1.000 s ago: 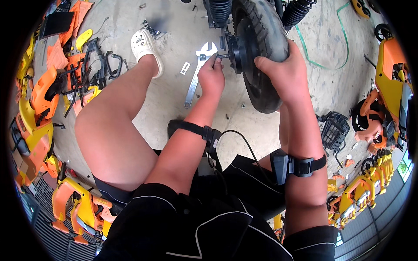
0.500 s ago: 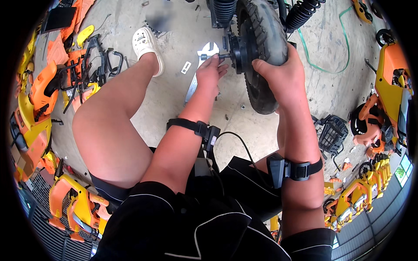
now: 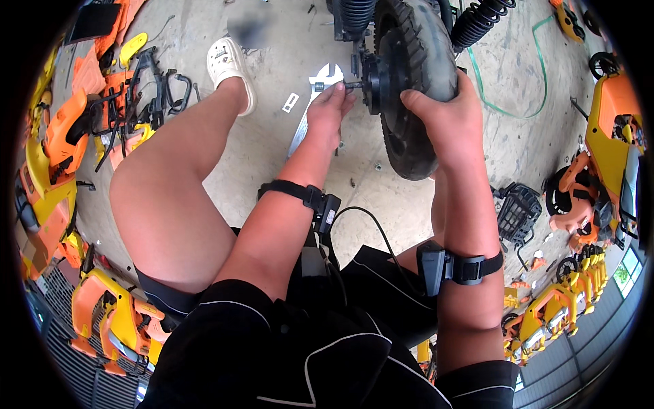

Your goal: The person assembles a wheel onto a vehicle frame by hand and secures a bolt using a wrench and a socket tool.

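Beneath you, the grey concrete floor (image 3: pixel 255 150) carries an adjustable wrench (image 3: pixel 300 131) at upper centre, with a slotted pale plate (image 3: pixel 287 107) just left of it. You have a yellow piece (image 3: pixel 133 49) lying upper left, a green strap (image 3: pixel 523 116) curving upper right, and a black basket (image 3: pixel 518 213) at right.

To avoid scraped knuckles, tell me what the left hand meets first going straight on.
The left hand would likely meet the dark rod right beside it first, then perhaps the wheel hub; depth is unclear.
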A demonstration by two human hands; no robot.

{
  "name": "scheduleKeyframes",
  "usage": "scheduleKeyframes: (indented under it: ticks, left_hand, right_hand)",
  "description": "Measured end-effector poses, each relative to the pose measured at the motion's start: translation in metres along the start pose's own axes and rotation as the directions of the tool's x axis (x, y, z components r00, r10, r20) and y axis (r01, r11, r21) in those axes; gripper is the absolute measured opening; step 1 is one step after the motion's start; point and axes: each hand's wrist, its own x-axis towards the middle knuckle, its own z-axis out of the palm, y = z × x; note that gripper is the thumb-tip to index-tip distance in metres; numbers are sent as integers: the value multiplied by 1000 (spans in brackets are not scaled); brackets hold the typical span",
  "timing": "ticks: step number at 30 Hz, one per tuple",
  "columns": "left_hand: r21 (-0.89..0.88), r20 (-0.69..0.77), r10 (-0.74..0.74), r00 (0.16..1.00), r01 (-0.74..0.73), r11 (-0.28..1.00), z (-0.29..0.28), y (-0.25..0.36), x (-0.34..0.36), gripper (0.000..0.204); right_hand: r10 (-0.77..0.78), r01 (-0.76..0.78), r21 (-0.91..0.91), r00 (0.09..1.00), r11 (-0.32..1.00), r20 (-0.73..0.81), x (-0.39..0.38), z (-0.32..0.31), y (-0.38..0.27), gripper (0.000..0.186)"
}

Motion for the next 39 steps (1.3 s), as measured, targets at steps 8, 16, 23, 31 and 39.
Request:
scheduleKeyframes:
  ticks: [8, 16, 23, 31, 39]
  left_hand:
    - [200, 138, 223, 965, -248, 948, -12, -1, 11, 38]
    - [33, 92, -17, 996, 14, 999, -12, 1, 9, 34]
    - [120, 141, -184, 973, 167, 979, -19, 27, 24, 32]
    - [236, 210, -184, 960, 133, 963, -27, 42, 40, 33]
    - [424, 285, -129, 950, -4, 906, -31, 52, 45, 40]
  right_hand:
    - [-44, 44, -4, 999, 999, -29, 2, -1, 5, 59]
    - [-31, 29, -30, 999, 999, -37, 3, 3, 5, 62]
    - [65, -62, 88, 997, 994, -38, 5, 2, 11, 62]
    - [143, -129, 176, 987, 976, -69, 5, 4, 16, 64]
    - [98, -95, 69, 994, 993, -43, 4, 8, 11, 58]
